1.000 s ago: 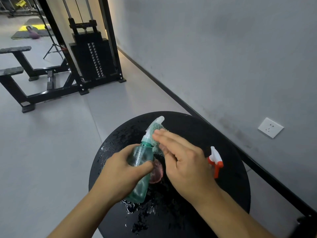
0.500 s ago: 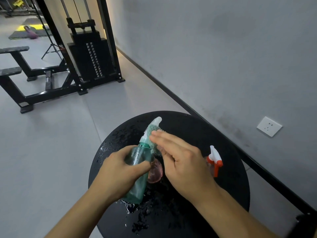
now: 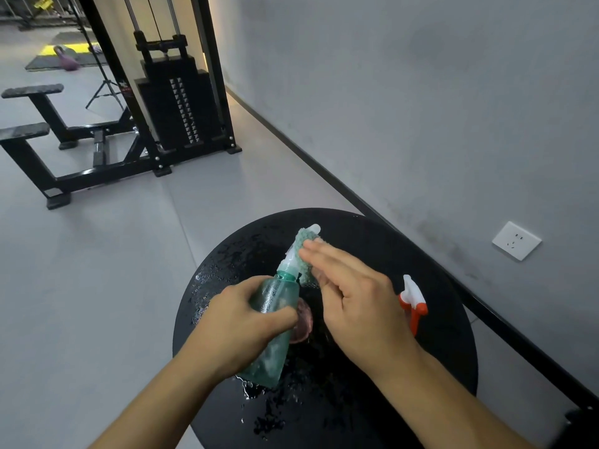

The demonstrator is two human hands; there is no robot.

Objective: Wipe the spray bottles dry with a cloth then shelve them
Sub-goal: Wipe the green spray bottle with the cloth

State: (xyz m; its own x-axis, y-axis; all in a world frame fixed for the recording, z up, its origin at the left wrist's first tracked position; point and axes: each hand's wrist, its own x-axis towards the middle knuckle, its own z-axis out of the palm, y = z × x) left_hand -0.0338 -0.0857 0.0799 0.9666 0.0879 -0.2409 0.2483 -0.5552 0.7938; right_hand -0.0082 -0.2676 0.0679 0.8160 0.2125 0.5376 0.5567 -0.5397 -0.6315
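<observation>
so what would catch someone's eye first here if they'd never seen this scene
Mid-frame, the left hand grips a translucent green spray bottle over a wet round black table, while the right hand presses a teal cloth against its white nozzle. A red-and-white sprayer sits just right of the hands, and a black weight-stack machine stands upper left.

— What sort of place is this?

— A gym. A black cable machine (image 3: 181, 102) with a pinned weight stack and steel cables stands against the grey wall (image 3: 421, 108).

— Anything else that says so?

— A low black frame with padded rests (image 3: 32, 92) sits on the pale floor (image 3: 97, 254) to its left. Farther back there is an exercise mat with a yellow edge (image 3: 64, 56) and what may be a purple kettlebell (image 3: 66, 61), though it is small and blurred. A tripod (image 3: 105, 89) stands nearby, and a white wall socket (image 3: 516, 240) sits low on the wall.
</observation>
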